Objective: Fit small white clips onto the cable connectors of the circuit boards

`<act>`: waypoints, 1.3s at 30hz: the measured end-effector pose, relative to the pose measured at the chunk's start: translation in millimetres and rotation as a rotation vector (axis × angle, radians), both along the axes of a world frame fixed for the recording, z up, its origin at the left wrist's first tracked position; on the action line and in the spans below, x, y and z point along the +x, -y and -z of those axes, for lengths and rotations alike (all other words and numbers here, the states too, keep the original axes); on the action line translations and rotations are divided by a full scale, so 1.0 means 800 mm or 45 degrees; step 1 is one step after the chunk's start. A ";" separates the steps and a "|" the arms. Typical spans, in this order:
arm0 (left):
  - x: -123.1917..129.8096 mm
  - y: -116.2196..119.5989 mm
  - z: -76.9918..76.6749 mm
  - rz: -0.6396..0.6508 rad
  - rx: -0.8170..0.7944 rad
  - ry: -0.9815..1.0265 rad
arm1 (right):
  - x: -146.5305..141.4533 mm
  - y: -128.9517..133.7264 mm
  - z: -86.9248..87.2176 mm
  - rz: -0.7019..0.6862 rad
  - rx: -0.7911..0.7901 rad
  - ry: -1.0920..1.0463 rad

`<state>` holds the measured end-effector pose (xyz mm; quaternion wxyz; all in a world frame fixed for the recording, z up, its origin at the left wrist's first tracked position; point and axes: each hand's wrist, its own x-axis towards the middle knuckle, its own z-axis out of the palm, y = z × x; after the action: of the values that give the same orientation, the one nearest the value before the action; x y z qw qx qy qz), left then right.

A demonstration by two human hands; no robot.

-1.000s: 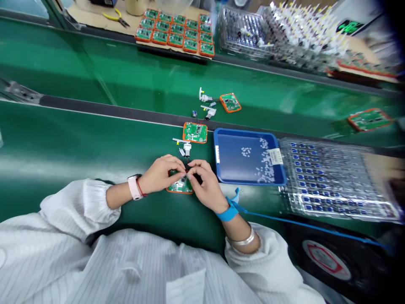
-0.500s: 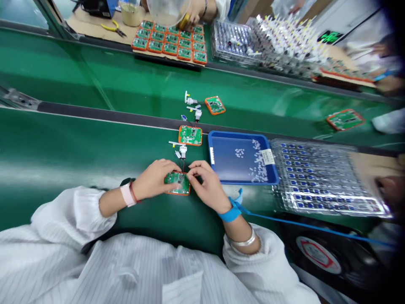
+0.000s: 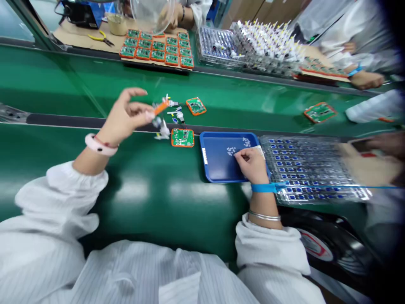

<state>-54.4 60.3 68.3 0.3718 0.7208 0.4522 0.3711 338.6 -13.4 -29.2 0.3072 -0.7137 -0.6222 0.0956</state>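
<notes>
Left of the blue tray [image 3: 218, 169], the left hand [image 3: 125, 118] is pinching an orange-edged circuit board [image 3: 160, 107] tight, while the right hand [image 3: 251, 164] is reaching in by small white bits [image 3: 230, 150], its grip hidden.

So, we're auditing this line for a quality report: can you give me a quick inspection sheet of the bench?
Surface: green conveyor belt, glossy, with a dark strip across it.
Job's things: orange-framed circuit board on the belt; another orange-framed board beyond it; white plastic connectors; small white parts in a blue tray.
Clutter: blister trays of blue components right of the tray.
Hands: left hand raised, pinching an orange-edged piece; right hand in the tray.
Cables: thin wires by the board; blue wrist-strap cord.
Surroundings: co-worker's hand, pliers, rows of boards.
</notes>
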 end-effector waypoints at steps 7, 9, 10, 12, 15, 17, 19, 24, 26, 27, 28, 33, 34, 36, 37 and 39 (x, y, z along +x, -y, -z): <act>-0.029 -0.108 0.052 -0.317 0.394 -0.667 | 0.002 -0.003 0.001 -0.073 -0.004 0.048; -0.025 -0.103 0.062 -0.236 0.394 -0.788 | 0.002 -0.004 0.003 -0.095 0.035 0.067; -0.018 -0.096 0.065 -0.211 0.418 -0.805 | 0.002 -0.004 0.003 -0.099 0.050 0.072; 0.007 -0.076 0.068 -0.133 0.486 -0.789 | 0.000 -0.004 0.004 -0.096 0.075 0.080; 0.057 -0.043 0.074 0.274 0.572 -0.762 | -0.014 -0.002 -0.004 -0.092 0.136 0.076; 0.082 -0.028 0.079 0.399 0.575 -0.769 | -0.035 0.003 -0.016 -0.125 0.186 0.026; 0.092 -0.019 0.081 0.381 0.567 -0.799 | -0.068 0.011 -0.031 -0.201 0.213 -0.074; 0.066 0.024 0.078 0.425 0.499 -0.782 | -0.165 0.042 -0.054 -0.517 0.147 -0.341; 0.054 0.055 0.077 0.519 0.441 -0.736 | -0.190 0.052 -0.050 -0.597 0.078 -0.408; 0.051 0.071 0.078 0.549 0.414 -0.715 | -0.197 0.055 -0.046 -0.608 0.045 -0.431; 0.048 0.085 0.078 0.559 0.393 -0.693 | -0.202 0.056 -0.042 -0.607 0.017 -0.447; 0.054 0.114 0.079 0.474 0.323 -0.480 | -0.204 0.057 -0.029 -0.618 -0.067 -0.465; 0.056 0.113 0.079 0.444 0.295 -0.424 | -0.204 0.057 -0.029 -0.626 -0.067 -0.462; 0.060 0.107 0.078 0.377 0.225 -0.329 | -0.204 0.059 -0.030 -0.639 -0.066 -0.457; 0.062 0.105 0.078 0.355 0.192 -0.290 | -0.204 0.060 -0.031 -0.646 -0.070 -0.454; 0.064 0.102 0.077 0.342 0.148 -0.224 | -0.205 0.062 -0.032 -0.657 -0.084 -0.443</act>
<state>-3.5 -21.7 6.6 0.3347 0.8248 0.3603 0.2792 174.3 -63.0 -3.4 0.3512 -0.5148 -0.7174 0.3113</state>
